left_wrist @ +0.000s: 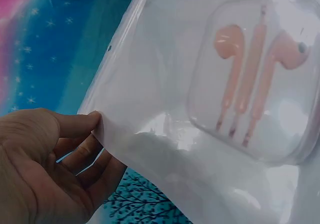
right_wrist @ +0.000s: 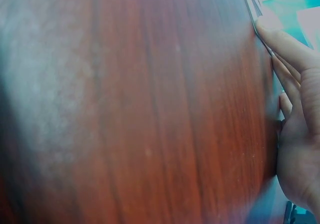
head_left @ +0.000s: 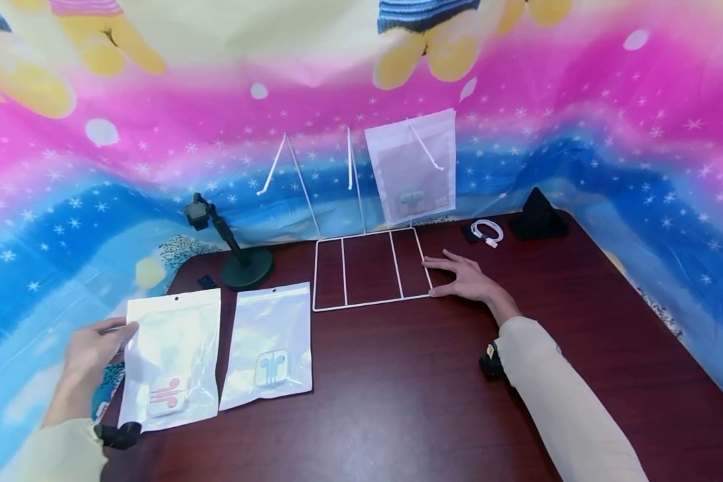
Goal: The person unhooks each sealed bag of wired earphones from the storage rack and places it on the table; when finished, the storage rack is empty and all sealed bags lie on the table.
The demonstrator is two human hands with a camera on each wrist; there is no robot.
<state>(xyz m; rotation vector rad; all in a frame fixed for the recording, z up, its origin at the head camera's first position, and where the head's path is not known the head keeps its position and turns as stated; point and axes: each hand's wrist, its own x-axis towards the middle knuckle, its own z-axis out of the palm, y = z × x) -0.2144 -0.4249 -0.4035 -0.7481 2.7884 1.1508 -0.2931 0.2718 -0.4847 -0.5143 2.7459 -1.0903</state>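
Observation:
My left hand [head_left: 90, 351] pinches the left edge of a white zip bag [head_left: 171, 341] between thumb and fingers. Through the bag's clear front show pink earphones in a square case [left_wrist: 245, 79]. Beside it on the table lies a second white bag [head_left: 271, 321] with pale blue earphones. My right hand [head_left: 466, 280] touches the right side of a white wire display rack [head_left: 367, 305], thumb at the front corner and fingers extended along the side bar. A third bag [head_left: 397, 167] hangs on the rack's right hook; the left and middle hooks are bare.
A dark green stand with a jointed arm [head_left: 247, 268] stands left of the rack. To the right at the back are a coiled white cable [head_left: 488, 232] and a black wedge-shaped stand [head_left: 538, 217]. A patterned curtain [head_left: 608, 134] surrounds the brown table [head_left: 397, 402].

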